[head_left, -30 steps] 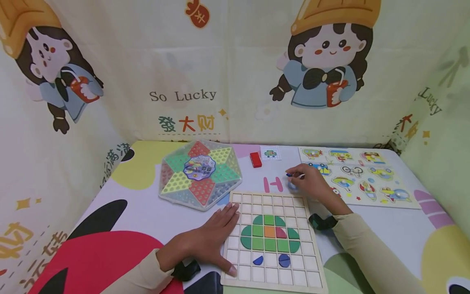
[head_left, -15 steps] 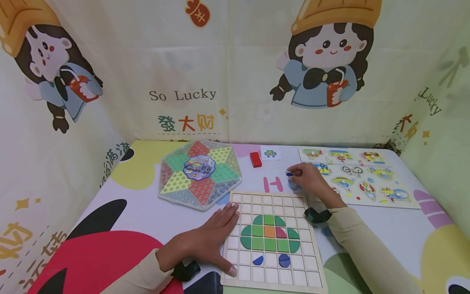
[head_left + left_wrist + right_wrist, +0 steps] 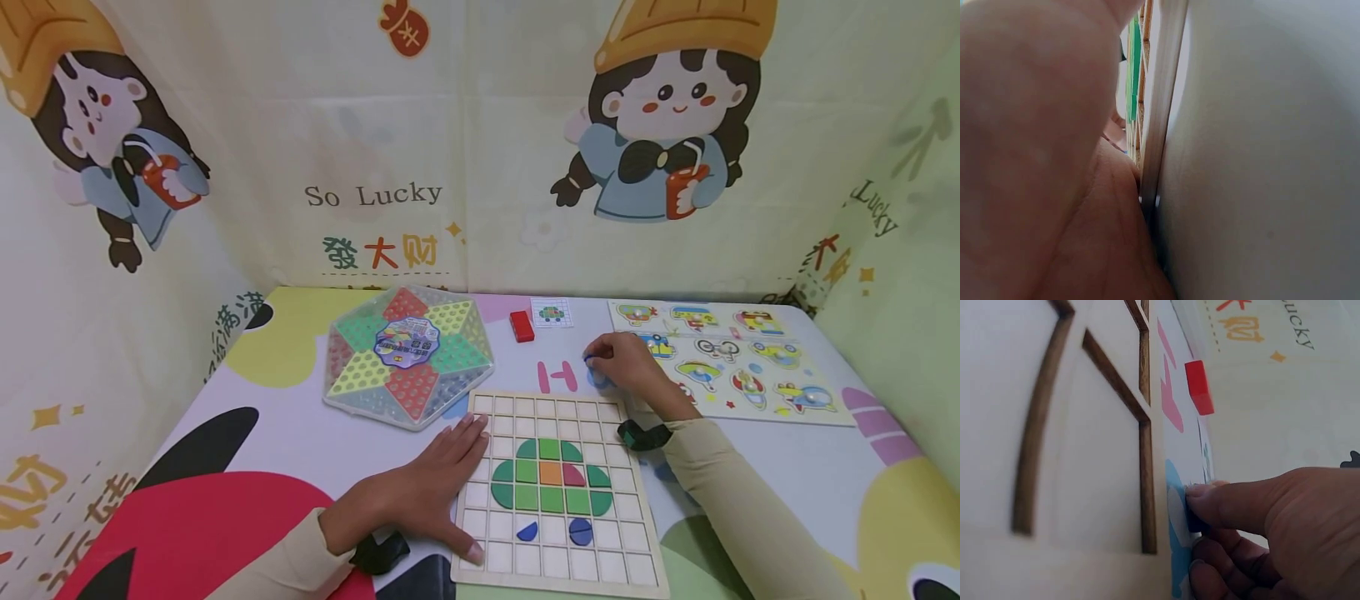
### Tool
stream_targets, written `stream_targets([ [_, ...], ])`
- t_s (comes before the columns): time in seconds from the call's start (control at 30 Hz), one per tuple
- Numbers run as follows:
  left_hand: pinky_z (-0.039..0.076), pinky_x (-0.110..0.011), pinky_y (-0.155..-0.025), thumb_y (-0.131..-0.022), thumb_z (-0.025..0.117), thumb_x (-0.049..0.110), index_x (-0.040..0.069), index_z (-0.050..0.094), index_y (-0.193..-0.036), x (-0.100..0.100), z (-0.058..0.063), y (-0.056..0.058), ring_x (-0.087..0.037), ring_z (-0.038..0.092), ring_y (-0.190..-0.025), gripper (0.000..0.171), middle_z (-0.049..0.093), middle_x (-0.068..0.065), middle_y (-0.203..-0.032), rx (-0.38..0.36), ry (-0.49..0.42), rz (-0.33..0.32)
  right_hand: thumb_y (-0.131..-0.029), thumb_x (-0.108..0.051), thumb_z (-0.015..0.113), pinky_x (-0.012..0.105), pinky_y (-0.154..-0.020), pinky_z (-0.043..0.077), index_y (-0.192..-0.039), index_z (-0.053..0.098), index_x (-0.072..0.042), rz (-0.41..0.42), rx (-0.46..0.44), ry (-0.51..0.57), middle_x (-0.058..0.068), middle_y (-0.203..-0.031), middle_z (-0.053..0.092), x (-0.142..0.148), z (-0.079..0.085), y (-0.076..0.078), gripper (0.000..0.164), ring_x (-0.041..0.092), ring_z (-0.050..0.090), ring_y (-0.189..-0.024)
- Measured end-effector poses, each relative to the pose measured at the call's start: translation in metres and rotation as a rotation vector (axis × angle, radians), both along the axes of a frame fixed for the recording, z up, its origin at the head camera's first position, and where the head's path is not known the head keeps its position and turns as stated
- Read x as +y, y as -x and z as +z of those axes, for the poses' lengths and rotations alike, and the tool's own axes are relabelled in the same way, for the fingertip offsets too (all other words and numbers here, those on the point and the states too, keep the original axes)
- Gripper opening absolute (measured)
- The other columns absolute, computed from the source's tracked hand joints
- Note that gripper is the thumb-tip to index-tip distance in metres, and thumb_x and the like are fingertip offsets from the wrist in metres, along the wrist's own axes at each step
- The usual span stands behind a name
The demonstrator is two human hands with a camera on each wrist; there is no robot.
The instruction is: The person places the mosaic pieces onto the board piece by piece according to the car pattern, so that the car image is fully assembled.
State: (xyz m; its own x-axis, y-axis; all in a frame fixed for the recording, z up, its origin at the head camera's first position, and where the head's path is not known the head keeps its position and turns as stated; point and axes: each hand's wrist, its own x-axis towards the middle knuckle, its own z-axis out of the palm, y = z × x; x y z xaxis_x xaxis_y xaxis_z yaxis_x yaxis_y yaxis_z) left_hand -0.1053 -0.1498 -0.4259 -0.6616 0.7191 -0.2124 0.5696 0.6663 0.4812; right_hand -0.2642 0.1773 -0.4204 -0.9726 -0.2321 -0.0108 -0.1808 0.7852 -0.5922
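Observation:
The wooden grid board (image 3: 639,570) lies at the near middle of the table in the head view. My left hand (image 3: 427,475) rests along its left edge with fingers spread and thumb extended. Beyond the board's far right corner, my right hand (image 3: 630,367) pinches a small dark blue piece (image 3: 1195,520) between thumb and fingers, low over the table; its shape is mostly hidden. On the board, green squares (image 3: 552,499) and rounded green pieces surround an orange square (image 3: 551,473) and a red quarter piece (image 3: 573,475). Below them sit a blue half-circle (image 3: 528,531) and a split blue circle (image 3: 581,532).
A hexagonal game board (image 3: 407,358) in clear plastic lies at the back left. Behind my right hand are a red block (image 3: 522,327) and a small pattern card (image 3: 552,313). A vehicle picture board (image 3: 738,367) occupies the back right.
My right forearm has shifted slightly left. The fingers of my right hand have drawn in on the blue piece, which shows less now. My left hand stays put.

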Motion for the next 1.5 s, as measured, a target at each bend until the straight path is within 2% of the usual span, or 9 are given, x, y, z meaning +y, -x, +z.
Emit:
stream_targets([
  [0.2,0.001,-0.053,-0.115,-0.071,0.07,0.071,0.004,0.005,-0.156,-0.001,0.002,0.0,-0.024,-0.017,-0.146,0.126,-0.012,-0.008,-0.162,-0.004,-0.008,-0.003,-0.091,-0.005,0.065,0.038,-0.079,0.047,-0.102,0.07,-0.001,0.04,-0.003,0.027,0.011,-0.098,0.067,0.003,0.001,-0.003,0.012,0.025,0.056,-0.086],
  [0.37,0.001,-0.052,-0.115,-0.072,0.07,0.071,0.005,0.005,-0.156,0.0,0.001,0.0,-0.024,-0.017,-0.145,0.126,-0.013,-0.007,-0.162,-0.006,-0.004,0.003,-0.092,-0.005,0.065,0.04,-0.083,0.047,-0.103,0.073,-0.002,0.082,0.0,0.032,0.012,-0.105,0.068,0.003,0.003,-0.006,0.014,0.026,0.057,-0.092],
  [0.6,0.0,-0.053,-0.115,-0.072,0.069,0.071,0.005,0.005,-0.156,0.0,0.001,-0.001,-0.024,-0.017,-0.145,0.125,-0.013,-0.007,-0.162,-0.016,-0.005,0.003,-0.092,-0.001,0.064,0.038,-0.081,0.048,-0.107,0.073,-0.002,0.173,-0.023,0.07,0.011,-0.105,0.068,-0.002,0.004,-0.014,0.018,0.025,0.057,-0.091],
  [0.8,0.0,-0.052,-0.115,-0.072,0.069,0.072,0.006,0.004,-0.156,-0.001,0.0,0.0,-0.022,-0.019,-0.145,0.126,-0.015,-0.005,-0.162,-0.023,0.001,0.005,-0.091,-0.001,0.066,0.033,-0.079,0.049,-0.107,0.073,-0.003,0.237,-0.045,0.088,0.008,-0.105,0.067,-0.011,0.006,-0.024,0.018,0.022,0.057,-0.09],
  [0.9,-0.001,-0.052,-0.115,-0.072,0.068,0.073,0.006,0.003,-0.156,-0.001,0.0,0.001,-0.021,-0.02,-0.145,0.126,-0.015,-0.004,-0.162,-0.023,0.002,0.004,-0.09,-0.001,0.067,0.033,-0.079,0.049,-0.105,0.074,-0.005,0.261,-0.049,0.086,0.005,-0.1,0.066,-0.014,0.008,-0.03,0.017,0.021,0.056,-0.088],
  [1.1,-0.001,-0.052,-0.115,-0.072,0.068,0.073,0.006,0.003,-0.156,0.0,0.0,0.0,-0.022,-0.019,-0.145,0.126,-0.015,-0.005,-0.162,-0.017,-0.004,0.001,-0.088,0.002,0.068,0.031,-0.075,0.049,-0.1,0.076,-0.009,0.34,0.005,0.054,-0.002,-0.09,0.063,-0.022,0.011,-0.041,0.018,0.018,0.053,-0.083],
  [1.27,-0.001,-0.052,-0.115,-0.072,0.068,0.072,0.006,0.003,-0.156,0.0,0.001,0.0,-0.022,-0.02,-0.145,0.126,-0.015,-0.005,-0.161,-0.021,-0.003,0.0,-0.087,0.004,0.069,0.028,-0.073,0.05,-0.101,0.076,-0.007,0.402,0.035,0.09,-0.004,-0.09,0.063,-0.028,0.015,-0.05,0.019,0.017,0.053,-0.082],
  [1.5,-0.002,-0.051,-0.115,-0.071,0.067,0.075,0.008,0.004,-0.157,0.001,0.001,0.001,-0.021,-0.019,-0.145,0.126,-0.015,-0.003,-0.162,-0.038,0.018,0.01,-0.088,0.0,0.069,0.025,-0.073,0.052,-0.101,0.076,-0.01,0.538,-0.019,0.098,-0.007,-0.094,0.065,-0.037,0.019,-0.066,0.017,0.013,0.057,-0.085],
])
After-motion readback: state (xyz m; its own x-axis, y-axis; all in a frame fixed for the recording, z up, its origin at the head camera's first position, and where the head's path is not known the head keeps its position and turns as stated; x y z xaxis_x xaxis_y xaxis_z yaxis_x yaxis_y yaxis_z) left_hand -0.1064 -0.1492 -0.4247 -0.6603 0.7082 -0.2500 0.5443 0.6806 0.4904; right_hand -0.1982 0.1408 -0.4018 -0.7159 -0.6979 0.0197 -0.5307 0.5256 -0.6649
